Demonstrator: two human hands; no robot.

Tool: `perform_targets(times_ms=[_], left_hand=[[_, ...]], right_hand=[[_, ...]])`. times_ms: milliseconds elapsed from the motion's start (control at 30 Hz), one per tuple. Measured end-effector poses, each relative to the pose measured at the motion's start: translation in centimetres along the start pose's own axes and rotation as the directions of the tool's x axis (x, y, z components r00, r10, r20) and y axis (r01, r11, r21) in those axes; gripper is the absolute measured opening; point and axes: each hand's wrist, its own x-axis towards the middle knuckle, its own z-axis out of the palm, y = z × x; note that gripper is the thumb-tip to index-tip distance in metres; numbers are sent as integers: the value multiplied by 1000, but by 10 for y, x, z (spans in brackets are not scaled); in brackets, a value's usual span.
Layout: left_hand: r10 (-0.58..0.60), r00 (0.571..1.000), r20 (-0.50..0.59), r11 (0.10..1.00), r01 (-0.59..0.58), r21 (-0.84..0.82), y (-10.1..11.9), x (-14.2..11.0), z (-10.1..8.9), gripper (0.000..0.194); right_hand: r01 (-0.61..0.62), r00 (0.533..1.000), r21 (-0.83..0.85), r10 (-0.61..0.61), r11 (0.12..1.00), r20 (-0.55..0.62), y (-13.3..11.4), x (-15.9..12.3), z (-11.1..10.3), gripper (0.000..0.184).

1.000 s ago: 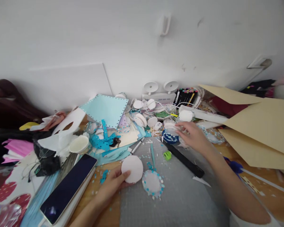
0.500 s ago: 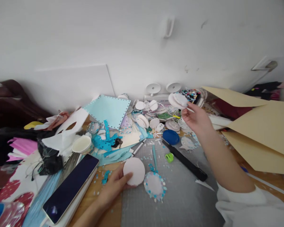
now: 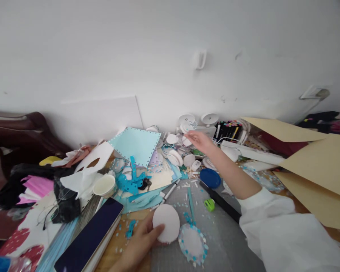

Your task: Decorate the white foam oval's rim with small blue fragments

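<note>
My left hand (image 3: 147, 238) holds a plain white round disc (image 3: 166, 223) by its left edge, thumb on top, above the grey cutting mat (image 3: 223, 253). Just right of it lies a round piece ringed with blue and white bits (image 3: 192, 243), a blue strip (image 3: 190, 204) running up from it. Reaching to the back, my right hand (image 3: 200, 141) has its fingertips at a small stack of white discs (image 3: 186, 126), some with a blue-flecked rim. Its fingers partly hide the grip. Beneath that hand spreads a heap of white discs (image 3: 175, 156) and scraps.
A dark phone (image 3: 90, 234) lies at left beside a paper cup (image 3: 104, 185). On the mat are a blue oval (image 3: 210, 178), a green sharpener-like item (image 3: 209, 204) and a black bar (image 3: 223, 204). Tan card sheets (image 3: 323, 170) jut in at right; markers (image 3: 229, 130) stand behind.
My right hand has moved left along the back with the white discs, uncovering the markers. My left hand keeps its disc. The view has tilted up slightly.
</note>
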Motion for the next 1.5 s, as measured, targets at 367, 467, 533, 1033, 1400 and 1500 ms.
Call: perform_targets(times_ms=[367, 467, 533, 1033, 1400, 1500], left_hand=[[13, 1000, 27, 1000, -13, 9, -8, 2, -3, 76], [31, 998, 47, 999, -32, 5, -10, 4, -5, 72], [39, 998, 58, 999, -40, 17, -11, 4, -5, 68], [114, 993, 22, 988, -116, 100, -11, 6, -5, 60], [409, 907, -102, 814, -311, 491, -18, 7, -9, 55], [444, 887, -129, 776, -309, 550, -16, 8, -12, 51]], right_hand=[[360, 921, -737, -95, 571, 377, 29, 21, 46, 32], [368, 928, -811, -125, 456, 351, 28, 25, 50, 31], [348, 937, -839, -166, 417, 306, 26, 28, 47, 29], [197, 947, -811, -320, 550, 13, 1, 35, 35, 25], [221, 975, -641, -163, 735, 149, -1, -24, 24, 27], [281, 943, -565, -113, 776, 314, -4, -76, 13, 31]])
